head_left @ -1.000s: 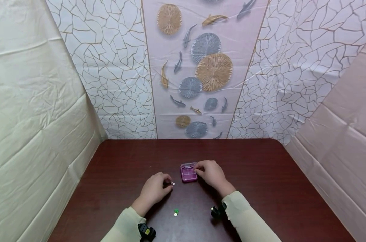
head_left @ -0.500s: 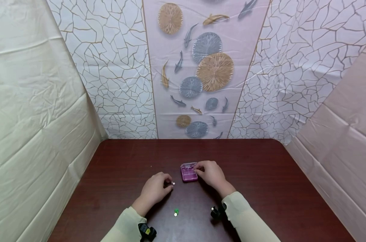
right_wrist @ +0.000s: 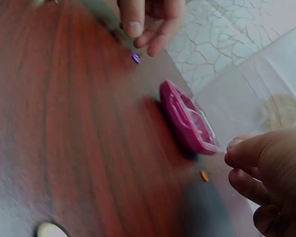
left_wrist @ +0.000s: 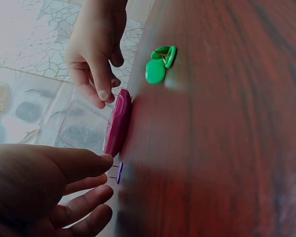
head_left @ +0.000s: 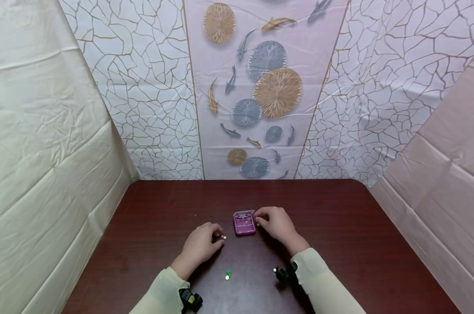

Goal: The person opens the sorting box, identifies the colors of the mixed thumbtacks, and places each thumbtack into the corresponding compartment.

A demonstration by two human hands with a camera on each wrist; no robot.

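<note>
A small magenta box (head_left: 243, 232) with compartments stands on the table, its clear lid (left_wrist: 84, 126) raised at the back. An orange spot shows inside it in the right wrist view. My right hand (head_left: 277, 224) is beside the box's right edge, fingers loosely bent, nothing seen between them. Below those fingers lies an orange thumbtack (right_wrist: 204, 176). My left hand (head_left: 199, 245) rests left of the box, thumb and fingers apart. Purple thumbtacks (left_wrist: 120, 174) lie just by its fingertips, points showing. Several green thumbtacks (left_wrist: 158, 69) sit together nearer the person.
The dark red-brown table (head_left: 162, 205) reaches back to a patterned curtain (head_left: 154, 109). Pale cloth hangs at both sides. Black wrist cameras sit by both sleeves, the left camera (head_left: 191, 300) low over the table.
My right hand has drawn back from over the box to its right side. An orange spot now shows in the box. The left hand stays put.
</note>
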